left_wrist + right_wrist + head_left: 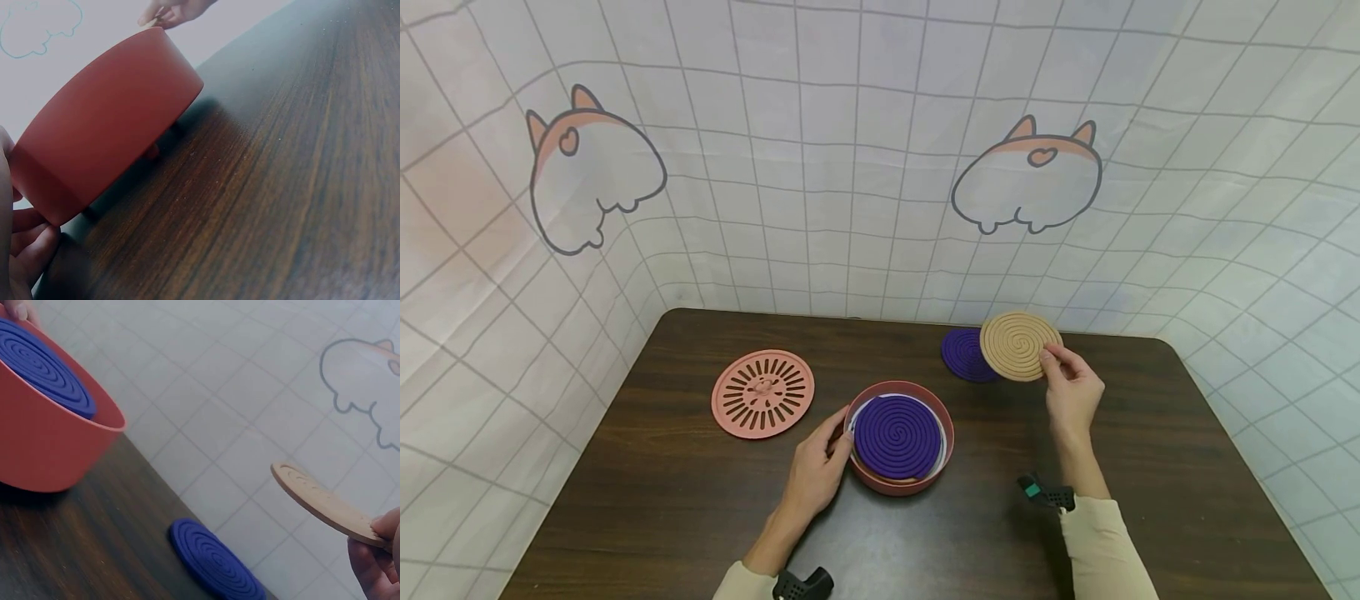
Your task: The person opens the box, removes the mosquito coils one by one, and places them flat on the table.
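Note:
My right hand (1072,392) pinches the edge of a tan mosquito coil (1017,342), holding it above the table at the back right. In the right wrist view this tan coil (325,503) is tilted, thumb on top and fingers beneath. A purple mosquito coil (964,357) lies flat on the table, partly hidden behind the tan one. Near the middle stands a round red holder (901,485) with a second purple coil (897,437) on top of its contents. My left hand (814,471) grips the holder's left side, thumb at the rim and fingers against the outer wall (106,119).
A pink slotted lid (763,394) lies left of the holder on the dark wooden table (685,500). White grid-patterned cloth (820,192) hangs behind the table and along both sides. Small feet (152,151) show under the holder.

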Tool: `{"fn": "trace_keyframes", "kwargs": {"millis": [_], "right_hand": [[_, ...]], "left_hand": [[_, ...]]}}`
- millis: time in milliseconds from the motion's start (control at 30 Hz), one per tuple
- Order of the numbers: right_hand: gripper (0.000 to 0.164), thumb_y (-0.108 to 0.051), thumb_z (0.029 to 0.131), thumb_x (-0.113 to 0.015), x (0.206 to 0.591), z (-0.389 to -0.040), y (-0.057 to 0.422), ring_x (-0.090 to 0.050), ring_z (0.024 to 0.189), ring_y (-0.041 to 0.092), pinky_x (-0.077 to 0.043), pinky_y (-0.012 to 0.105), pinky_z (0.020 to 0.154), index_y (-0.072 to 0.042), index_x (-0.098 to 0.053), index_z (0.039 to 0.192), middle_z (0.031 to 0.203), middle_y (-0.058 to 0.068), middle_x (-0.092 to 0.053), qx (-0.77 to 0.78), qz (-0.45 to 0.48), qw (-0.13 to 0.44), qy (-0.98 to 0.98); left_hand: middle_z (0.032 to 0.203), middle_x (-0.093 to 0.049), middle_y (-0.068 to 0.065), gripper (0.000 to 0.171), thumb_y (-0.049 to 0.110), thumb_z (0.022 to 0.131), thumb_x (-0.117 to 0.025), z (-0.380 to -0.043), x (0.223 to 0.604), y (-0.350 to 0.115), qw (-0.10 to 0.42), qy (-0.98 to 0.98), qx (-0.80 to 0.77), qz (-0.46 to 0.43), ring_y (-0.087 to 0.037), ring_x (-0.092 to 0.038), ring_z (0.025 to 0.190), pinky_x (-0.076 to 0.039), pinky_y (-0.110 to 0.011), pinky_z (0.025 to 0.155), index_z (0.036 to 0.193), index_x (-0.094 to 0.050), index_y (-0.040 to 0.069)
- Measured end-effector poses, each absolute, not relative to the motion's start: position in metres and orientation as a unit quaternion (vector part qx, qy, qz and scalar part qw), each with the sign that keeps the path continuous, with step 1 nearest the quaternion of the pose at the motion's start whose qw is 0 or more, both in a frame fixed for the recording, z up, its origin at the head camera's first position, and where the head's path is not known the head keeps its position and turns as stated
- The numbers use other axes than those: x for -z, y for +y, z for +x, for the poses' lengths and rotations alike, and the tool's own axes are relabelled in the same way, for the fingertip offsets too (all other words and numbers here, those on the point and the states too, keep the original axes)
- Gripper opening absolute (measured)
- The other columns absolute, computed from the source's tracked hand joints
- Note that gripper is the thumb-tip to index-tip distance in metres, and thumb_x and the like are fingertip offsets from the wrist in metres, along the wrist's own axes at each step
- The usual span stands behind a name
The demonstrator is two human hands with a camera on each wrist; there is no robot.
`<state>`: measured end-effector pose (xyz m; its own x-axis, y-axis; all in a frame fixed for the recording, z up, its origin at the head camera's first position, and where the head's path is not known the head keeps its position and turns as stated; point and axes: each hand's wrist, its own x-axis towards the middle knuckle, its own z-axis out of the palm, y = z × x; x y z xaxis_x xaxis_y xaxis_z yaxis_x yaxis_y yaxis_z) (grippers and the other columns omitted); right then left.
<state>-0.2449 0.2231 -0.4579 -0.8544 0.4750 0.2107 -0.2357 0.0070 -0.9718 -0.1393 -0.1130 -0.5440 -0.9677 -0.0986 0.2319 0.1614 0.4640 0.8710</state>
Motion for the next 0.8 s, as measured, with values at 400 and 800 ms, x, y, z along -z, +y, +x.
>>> {"fn": "trace_keyframes", "kwargs": {"millis": [400, 800], "right_hand": [[0.024, 0.001, 0.088, -0.071, 0.484, -0.269, 0.245, -0.058, 0.058, 0.006, -0.050, 0.013, 0.053, 0.017, -0.070, 0.106, 0.075, -0.005, -0.070, -0.692, -0.116, 0.296, -0.648], [0.025, -0.003, 0.089, -0.073, 0.507, -0.287, 0.257, -0.054, 0.054, 0.004, -0.049, 0.013, 0.050, 0.013, -0.071, 0.108, 0.069, -0.009, -0.063, -0.671, -0.169, 0.309, -0.653]], "left_hand": [[0.134, -0.066, -0.003, 0.040, 0.023, 0.101, -0.058, -0.140, 0.546, -0.114, 0.130, -0.843, 0.522, -0.027, -0.016, -0.066, 0.117, -0.055, -0.038, 0.096, 0.141, -0.060, 0.018], [0.134, -0.066, -0.002, 0.040, 0.024, 0.101, -0.058, -0.140, 0.544, -0.114, 0.123, -0.840, 0.527, -0.023, -0.014, -0.067, 0.115, -0.056, -0.036, 0.095, 0.140, -0.060, 0.019]]}}
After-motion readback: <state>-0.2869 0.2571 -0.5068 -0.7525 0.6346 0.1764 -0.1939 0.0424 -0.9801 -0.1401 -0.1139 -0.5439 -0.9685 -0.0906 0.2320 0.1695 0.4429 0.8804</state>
